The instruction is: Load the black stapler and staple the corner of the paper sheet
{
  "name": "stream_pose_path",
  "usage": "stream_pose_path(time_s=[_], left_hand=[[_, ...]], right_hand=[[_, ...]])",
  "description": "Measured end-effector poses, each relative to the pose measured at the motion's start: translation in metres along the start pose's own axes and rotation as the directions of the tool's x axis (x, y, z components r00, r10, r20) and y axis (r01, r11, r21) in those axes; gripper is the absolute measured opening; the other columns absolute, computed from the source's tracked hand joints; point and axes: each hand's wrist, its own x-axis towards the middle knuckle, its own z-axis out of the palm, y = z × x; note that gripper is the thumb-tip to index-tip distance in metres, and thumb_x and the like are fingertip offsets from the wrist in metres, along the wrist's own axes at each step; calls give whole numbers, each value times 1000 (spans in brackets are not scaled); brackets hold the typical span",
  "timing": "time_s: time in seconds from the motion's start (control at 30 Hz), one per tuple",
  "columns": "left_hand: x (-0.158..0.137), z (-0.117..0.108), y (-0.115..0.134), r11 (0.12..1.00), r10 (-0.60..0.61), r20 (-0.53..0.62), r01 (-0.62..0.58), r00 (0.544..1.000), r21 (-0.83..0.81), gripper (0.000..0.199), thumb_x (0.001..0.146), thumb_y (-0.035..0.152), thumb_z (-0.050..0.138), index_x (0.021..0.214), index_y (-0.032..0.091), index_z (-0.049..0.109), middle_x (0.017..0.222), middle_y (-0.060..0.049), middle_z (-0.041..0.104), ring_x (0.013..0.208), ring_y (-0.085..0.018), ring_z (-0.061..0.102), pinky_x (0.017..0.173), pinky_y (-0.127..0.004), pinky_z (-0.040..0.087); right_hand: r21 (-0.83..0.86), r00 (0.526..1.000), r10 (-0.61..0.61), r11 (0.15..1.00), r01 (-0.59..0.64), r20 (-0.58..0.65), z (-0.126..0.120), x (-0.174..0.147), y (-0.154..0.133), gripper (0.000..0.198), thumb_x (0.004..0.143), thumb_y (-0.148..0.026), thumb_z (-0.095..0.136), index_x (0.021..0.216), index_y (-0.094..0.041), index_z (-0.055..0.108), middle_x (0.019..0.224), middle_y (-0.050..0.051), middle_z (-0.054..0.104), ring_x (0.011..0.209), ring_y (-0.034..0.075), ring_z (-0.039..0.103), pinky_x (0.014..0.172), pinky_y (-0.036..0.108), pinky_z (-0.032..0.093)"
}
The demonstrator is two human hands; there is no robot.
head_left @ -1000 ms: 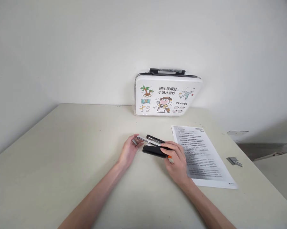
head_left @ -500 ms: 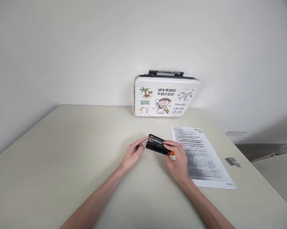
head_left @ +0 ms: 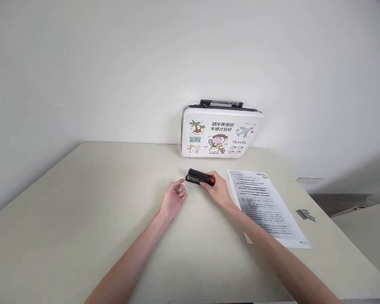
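Observation:
A black stapler [head_left: 200,176] with an orange end lies sideways in front of me, a strip of its metal rail showing along the near side. My right hand [head_left: 219,190] is closed around its orange end, thumb on the near side and fingers over the far side. Close to the stapler's other end is my left hand [head_left: 172,200], palm turned up and fingers curled. A small grey piece shows between those fingers, too small to name. The left fingertips are very near the stapler; whether they touch it I cannot tell.
A printed sheet of paper [head_left: 265,207] lies right of the stapler, partly under my right forearm. Grey staple strips [head_left: 305,215] lie near the table's right edge. A white cartoon-printed case [head_left: 219,133] stands against the wall. Tiny specks [head_left: 189,201] dot the tabletop.
The stapler has rolled over in my right hand and moved slightly away and left. My left index finger has drawn back from its end, and the left palm has turned upward.

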Motion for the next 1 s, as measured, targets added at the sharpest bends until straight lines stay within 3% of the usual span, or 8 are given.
stream_pose_path(time_s=[0.17,0.27,0.4,0.5,0.57,0.7,1.0], left_hand=[[4,-3,3,1000,-24,-13,24,1000,-8,22,78,21,74,97,11,69,67,4,47,54,-9,40,52,-23,37],[7,-5,5,1000,-19,-29,19,999,-10,19,82,23,71,96,11,70,72,0,54,60,-11,49,57,-23,43],[10,-7,3,1000,-14,-50,14,999,-7,17,88,24,66,97,11,72,81,-6,65,71,-14,60,64,-25,50],[12,-7,1,1000,-9,-51,8,999,-15,19,90,26,66,96,10,73,94,-12,72,85,-19,68,73,-27,54],[13,-7,1,1000,2,-32,-3,999,-31,20,90,28,66,95,10,73,100,-14,73,94,-22,70,82,-29,55],[11,-8,2,999,-29,13,30,999,-27,26,91,34,66,99,11,74,102,-15,74,100,-25,71,90,-32,55],[4,-7,-5,992,-60,85,49,995,118,28,93,37,67,105,13,76,120,-16,75,117,-27,67,102,-36,50]], right_hand=[[-39,984,-126,991,131,127,28,52,-3,25,84,-29,71,107,-24,62,106,5,75,97,25,69,92,40,53],[-69,976,-143,985,156,162,34,64,-10,26,83,-25,72,107,-24,63,104,5,75,97,26,69,92,41,54],[-115,979,-197,973,203,59,30,41,-33,28,92,-23,61,120,-22,61,123,13,68,118,29,61,105,48,48],[-136,929,-364,926,353,-67,24,5,-57,24,100,-22,51,122,-23,60,125,11,66,122,28,58,106,45,47],[-131,915,-401,910,393,-44,22,-17,-70,20,100,-21,51,117,-24,62,121,10,66,117,26,61,102,42,50],[-139,941,-328,931,337,84,26,-43,-79,19,100,-21,54,116,-25,63,117,7,66,105,24,66,90,38,55],[-365,953,-218,887,283,209,43,-47,-63,9,98,-21,61,105,-24,66,110,9,71,101,31,64,80,44,56]])
